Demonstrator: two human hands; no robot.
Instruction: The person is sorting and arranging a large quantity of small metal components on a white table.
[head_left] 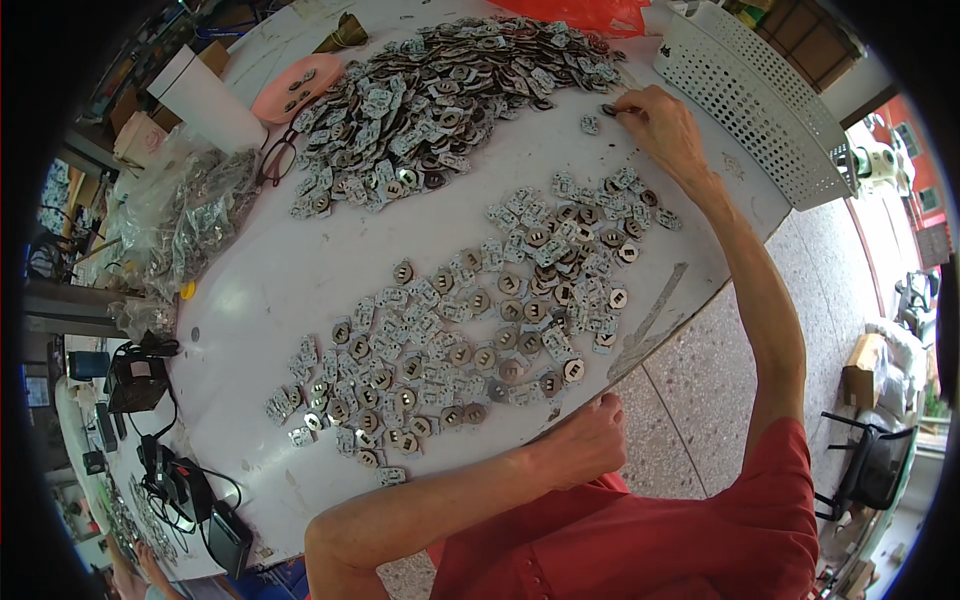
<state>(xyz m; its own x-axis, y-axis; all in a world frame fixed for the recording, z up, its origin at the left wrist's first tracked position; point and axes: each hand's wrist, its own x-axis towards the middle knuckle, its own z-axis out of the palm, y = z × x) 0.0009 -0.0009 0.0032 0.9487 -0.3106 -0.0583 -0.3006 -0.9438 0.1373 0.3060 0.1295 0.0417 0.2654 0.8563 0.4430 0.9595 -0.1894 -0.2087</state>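
My right hand (662, 128) reaches to the far right of the table and pinches a small dark metal part (608, 109) between thumb and fingertips. Just beside it lies a single silvery part (590, 125). My left hand (590, 440) is closed in a loose fist at the table's near edge, and whatever it may hold is hidden. Between the hands, many small flat parts (510, 310), some round and dark with slots, others silvery and patterned, lie spread in a thin layer. Farther off, a tall heap of similar parts (400, 110) covers the back.
A white perforated basket (755, 100) stands at the right edge. Along the left are a white cylinder (205, 100), a pink dish (295, 88), glasses (278, 160) and clear plastic bags (190, 210). Black cabled devices (185, 490) lie lower left, where another person's hands (145, 565) show.
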